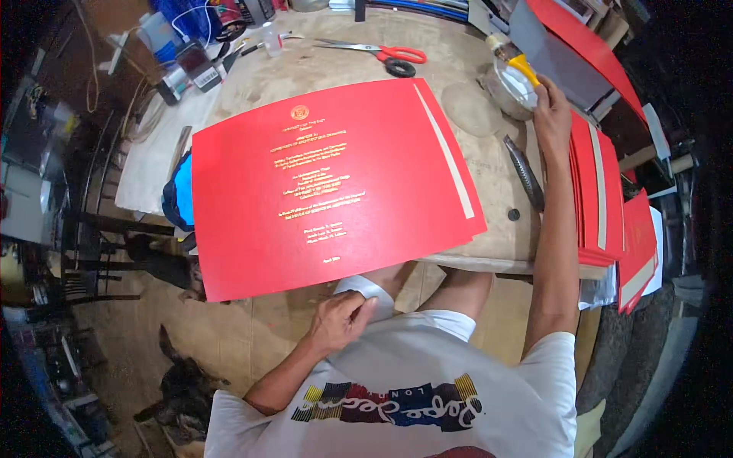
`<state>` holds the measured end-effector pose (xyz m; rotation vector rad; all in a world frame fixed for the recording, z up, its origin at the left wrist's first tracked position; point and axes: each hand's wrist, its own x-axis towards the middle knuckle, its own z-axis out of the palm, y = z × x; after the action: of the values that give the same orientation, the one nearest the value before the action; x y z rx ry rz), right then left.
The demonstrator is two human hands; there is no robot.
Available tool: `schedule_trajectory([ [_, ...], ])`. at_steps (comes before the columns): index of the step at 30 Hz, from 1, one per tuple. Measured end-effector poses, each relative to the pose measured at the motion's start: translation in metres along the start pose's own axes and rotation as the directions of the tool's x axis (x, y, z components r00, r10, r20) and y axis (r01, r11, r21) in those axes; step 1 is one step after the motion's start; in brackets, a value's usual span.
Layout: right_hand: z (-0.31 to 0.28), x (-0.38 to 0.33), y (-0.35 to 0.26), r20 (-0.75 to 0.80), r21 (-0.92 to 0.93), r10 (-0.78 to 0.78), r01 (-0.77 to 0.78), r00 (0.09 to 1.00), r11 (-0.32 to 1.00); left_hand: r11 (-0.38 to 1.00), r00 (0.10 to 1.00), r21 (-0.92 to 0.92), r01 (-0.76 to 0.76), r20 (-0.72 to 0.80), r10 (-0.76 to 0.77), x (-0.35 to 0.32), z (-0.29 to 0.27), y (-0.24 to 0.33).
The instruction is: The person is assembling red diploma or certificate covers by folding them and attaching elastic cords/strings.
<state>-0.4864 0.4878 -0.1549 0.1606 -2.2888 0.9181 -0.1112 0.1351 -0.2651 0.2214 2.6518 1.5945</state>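
Note:
My right hand (551, 114) is closed around a brush with a yellow handle (524, 70). The brush's lower end is in a round tub (498, 90) that holds something white. My left hand (342, 317) lies near my lap with its fingers curled in, and nothing shows in it. In front of me a large red cover (252, 191) with gold lettering lies on the table, its near left part jutting past the edge. A pale strip (444, 153) runs along the cover's right side.
Red-handled scissors (398, 54) and a black tape roll (400, 69) lie beyond the cover. A black cutter (525, 172) rests right of it. More red covers (595, 191) are stacked at the right edge. A dark dog (183, 389) is on the floor at left.

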Motion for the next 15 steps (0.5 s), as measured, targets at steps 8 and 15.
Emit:
schedule_trajectory([
  [8,-0.003,-0.005,-0.014,-0.135,0.310,0.158,-0.110,0.978,0.945,1.000,0.986,-0.013,-0.027,-0.162,0.025,0.013,0.029,-0.008],
  [15,-0.009,-0.003,-0.003,-0.134,0.505,0.310,-0.205,0.941,0.838,0.998,0.983,0.012,-0.060,-0.171,0.062,0.022,0.028,-0.004],
])
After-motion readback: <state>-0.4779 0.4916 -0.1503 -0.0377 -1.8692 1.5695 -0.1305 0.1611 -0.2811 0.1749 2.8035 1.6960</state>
